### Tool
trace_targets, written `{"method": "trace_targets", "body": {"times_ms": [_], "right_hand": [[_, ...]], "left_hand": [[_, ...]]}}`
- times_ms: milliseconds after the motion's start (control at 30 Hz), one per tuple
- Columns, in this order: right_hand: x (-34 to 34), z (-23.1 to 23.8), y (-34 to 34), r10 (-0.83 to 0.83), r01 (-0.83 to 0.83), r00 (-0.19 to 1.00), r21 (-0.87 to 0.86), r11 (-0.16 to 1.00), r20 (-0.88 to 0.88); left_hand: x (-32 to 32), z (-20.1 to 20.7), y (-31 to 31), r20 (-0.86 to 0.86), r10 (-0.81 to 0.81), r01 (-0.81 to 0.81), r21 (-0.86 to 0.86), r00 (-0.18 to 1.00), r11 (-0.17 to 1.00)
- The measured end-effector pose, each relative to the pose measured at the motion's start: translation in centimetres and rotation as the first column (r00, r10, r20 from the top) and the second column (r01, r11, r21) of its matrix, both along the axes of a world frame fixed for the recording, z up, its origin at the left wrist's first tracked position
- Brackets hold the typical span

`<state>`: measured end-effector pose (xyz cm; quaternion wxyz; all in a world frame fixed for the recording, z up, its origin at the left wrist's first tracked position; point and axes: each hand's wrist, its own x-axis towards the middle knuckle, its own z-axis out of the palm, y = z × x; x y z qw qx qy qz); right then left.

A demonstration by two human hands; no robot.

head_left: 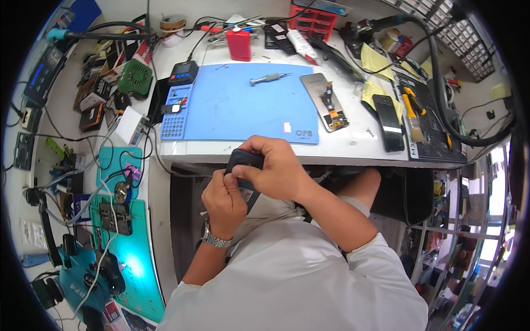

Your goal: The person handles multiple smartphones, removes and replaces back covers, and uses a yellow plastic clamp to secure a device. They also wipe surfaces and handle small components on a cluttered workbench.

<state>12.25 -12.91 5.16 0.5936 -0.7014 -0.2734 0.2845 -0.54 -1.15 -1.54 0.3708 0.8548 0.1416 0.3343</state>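
Both my hands hold a dark, flat phone-like device (247,159) over my lap, just in front of the table's near edge. My left hand (223,199), with a metal watch on its wrist, is closed round the lower side. My right hand (277,170) grips the upper end, its thumb lying across the dark face. Fingers cover much of the device, so its exact kind is hard to make out. Beyond it, the blue work mat (232,105) carries a screwdriver (269,79) and a small pinkish-white piece (287,127).
A phone screen part with a flex cable (326,105) lies at the mat's right edge. Farther right are a black phone (388,122) and a brush (412,118). A red bottle (238,45) stands behind the mat. A teal microscope (83,276) stands at the lower left.
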Motion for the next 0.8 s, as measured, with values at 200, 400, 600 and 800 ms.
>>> {"method": "trace_targets", "body": {"times_ms": [200, 400, 600, 800], "right_hand": [[0.9, 0.0, 0.0, -0.018, 0.02, 0.997, -0.029, 0.999, 0.08], [2.6, -0.5, -0.7, -0.024, 0.024, 1.0, 0.022, 0.999, 0.019], [5.0, -1.0, -1.7, -0.011, 0.056, 0.978, 0.211, 0.976, -0.209], [5.9, -1.8, -1.7, 0.003, 0.061, 0.963, 0.229, 0.972, -0.268]], "left_hand": [[-0.1, 1.8, 0.3, -0.057, -0.053, 0.05, -0.04, 0.997, 0.998], [-1.0, 2.7, 2.8, -0.18, -0.463, 0.255, -0.639, 0.868, 0.726], [-2.5, 2.3, 3.8, -0.011, -0.609, 0.335, -0.828, 0.793, 0.451], [-2.1, 2.2, 3.3, -0.023, -0.586, 0.322, -0.818, 0.81, 0.476]]}}
